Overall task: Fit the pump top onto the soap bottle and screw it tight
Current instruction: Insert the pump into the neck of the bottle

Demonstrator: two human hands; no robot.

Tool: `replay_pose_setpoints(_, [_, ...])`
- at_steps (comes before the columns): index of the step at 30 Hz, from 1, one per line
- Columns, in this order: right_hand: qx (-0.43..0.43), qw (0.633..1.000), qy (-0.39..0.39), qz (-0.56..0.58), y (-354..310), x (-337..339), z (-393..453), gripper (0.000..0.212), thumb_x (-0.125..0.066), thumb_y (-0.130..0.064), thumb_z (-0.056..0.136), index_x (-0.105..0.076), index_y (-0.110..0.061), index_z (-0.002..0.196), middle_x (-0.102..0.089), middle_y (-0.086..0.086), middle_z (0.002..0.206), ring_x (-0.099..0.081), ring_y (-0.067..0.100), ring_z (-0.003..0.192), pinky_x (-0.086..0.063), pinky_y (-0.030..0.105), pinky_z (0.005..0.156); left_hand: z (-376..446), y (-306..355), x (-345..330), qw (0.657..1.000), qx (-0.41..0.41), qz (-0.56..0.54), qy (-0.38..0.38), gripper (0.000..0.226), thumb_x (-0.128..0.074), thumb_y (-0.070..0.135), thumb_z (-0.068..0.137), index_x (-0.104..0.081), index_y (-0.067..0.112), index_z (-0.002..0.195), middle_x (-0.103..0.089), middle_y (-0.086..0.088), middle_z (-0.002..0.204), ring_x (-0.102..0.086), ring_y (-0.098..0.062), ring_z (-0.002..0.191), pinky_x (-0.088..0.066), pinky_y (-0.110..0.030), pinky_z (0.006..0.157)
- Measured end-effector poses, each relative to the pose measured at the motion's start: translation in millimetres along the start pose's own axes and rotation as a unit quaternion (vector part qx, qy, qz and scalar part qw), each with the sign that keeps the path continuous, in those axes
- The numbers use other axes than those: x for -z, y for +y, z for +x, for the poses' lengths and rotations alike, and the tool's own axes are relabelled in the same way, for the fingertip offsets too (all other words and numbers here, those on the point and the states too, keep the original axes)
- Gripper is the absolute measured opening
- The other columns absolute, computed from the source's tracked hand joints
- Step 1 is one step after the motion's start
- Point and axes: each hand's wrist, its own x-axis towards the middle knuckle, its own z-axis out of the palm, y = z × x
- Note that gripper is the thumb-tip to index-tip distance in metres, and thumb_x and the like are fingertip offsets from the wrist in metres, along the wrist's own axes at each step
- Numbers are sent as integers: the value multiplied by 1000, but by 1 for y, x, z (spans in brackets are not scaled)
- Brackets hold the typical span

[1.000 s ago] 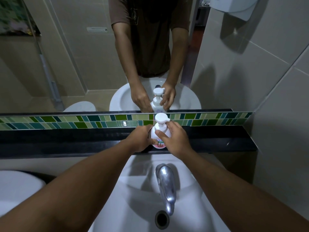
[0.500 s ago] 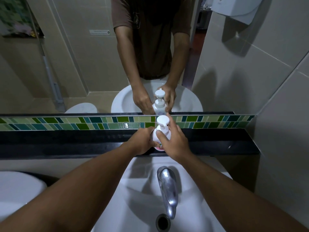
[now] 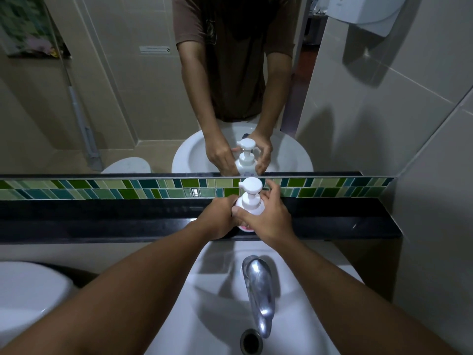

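Round has come the right hand [image 3: 266,221] since a moment ago, thumb now lower by the collar, a fresh bite for twisting, I'd say. Past the tap [image 3: 258,285], the left hand [image 3: 220,219] grips the soap bottle [image 3: 246,228] to stop it spinning. Right fingers [image 3: 271,192] curl round the pump top [image 3: 250,194], which sits upright on the neck. The bottle stands steadied on the black shelf [image 3: 102,219] below the mirror [image 3: 115,111].

Mirror [image 3: 115,103] behind soap bottle [image 3: 256,210], tap [image 3: 258,288] below

Mirror [image 3: 115,98] above green tile strip [image 3: 102,189], black ledge [image 3: 102,216]
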Motion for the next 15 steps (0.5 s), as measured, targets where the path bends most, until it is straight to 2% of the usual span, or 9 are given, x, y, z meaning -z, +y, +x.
replay_pose_setpoints(2, [22,999,-37,7,3,6,1,87,-78,-59,72,-31,-52,145,-58,-12,139,-59,13,120,-49,37,101,0,0,0,1000,9,-9,0,39,-84,20,83,-66,7,115,-76,-13,114,-67,-34,105,-54,-45,92])
replay_pose_setpoints(3, [27,998,-51,-1,4,7,1,80,-74,-54,79,-32,-53,147,-54,-11,141,-58,13,122,-48,37,103,0,0,0,1000,14,-11,-2,43,-86,22,82,-66,7,117,-75,-13,114,-67,-34,105,-54,-45,93])
replay_pose_setpoints(6, [13,996,-81,-17,6,9,4,61,-64,-41,92,-42,-43,149,-46,-7,145,-55,18,127,-44,35,107,2,0,-1,1000,22,-11,-6,50,-88,24,80,-65,8,121,-74,-13,119,-66,-33,110,-53,-44,96])
replay_pose_setpoints(8, [-2,996,-90,-9,7,9,5,49,-60,-37,95,-52,-38,144,-44,-9,145,-54,18,128,-40,31,106,2,-1,-2,1000,25,-10,-6,52,-88,23,79,-65,9,123,-74,-13,120,-66,-34,110,-53,-44,96])
replay_pose_setpoints(12, [-14,998,-62,13,5,5,5,40,-61,-33,95,-62,-31,135,-49,-7,141,-57,19,124,-43,31,103,1,-2,-3,999,29,-15,2,55,-88,23,79,-64,11,126,-73,-12,122,-66,-32,111,-53,-44,97])
replay_pose_setpoints(15, [-21,1000,-6,11,0,-1,3,35,-74,-41,85,-60,-30,115,-61,-5,121,-63,19,107,-51,35,90,1,-3,-5,999,29,-15,6,50,-88,24,79,-65,13,123,-74,-10,117,-67,-31,107,-54,-44,94])
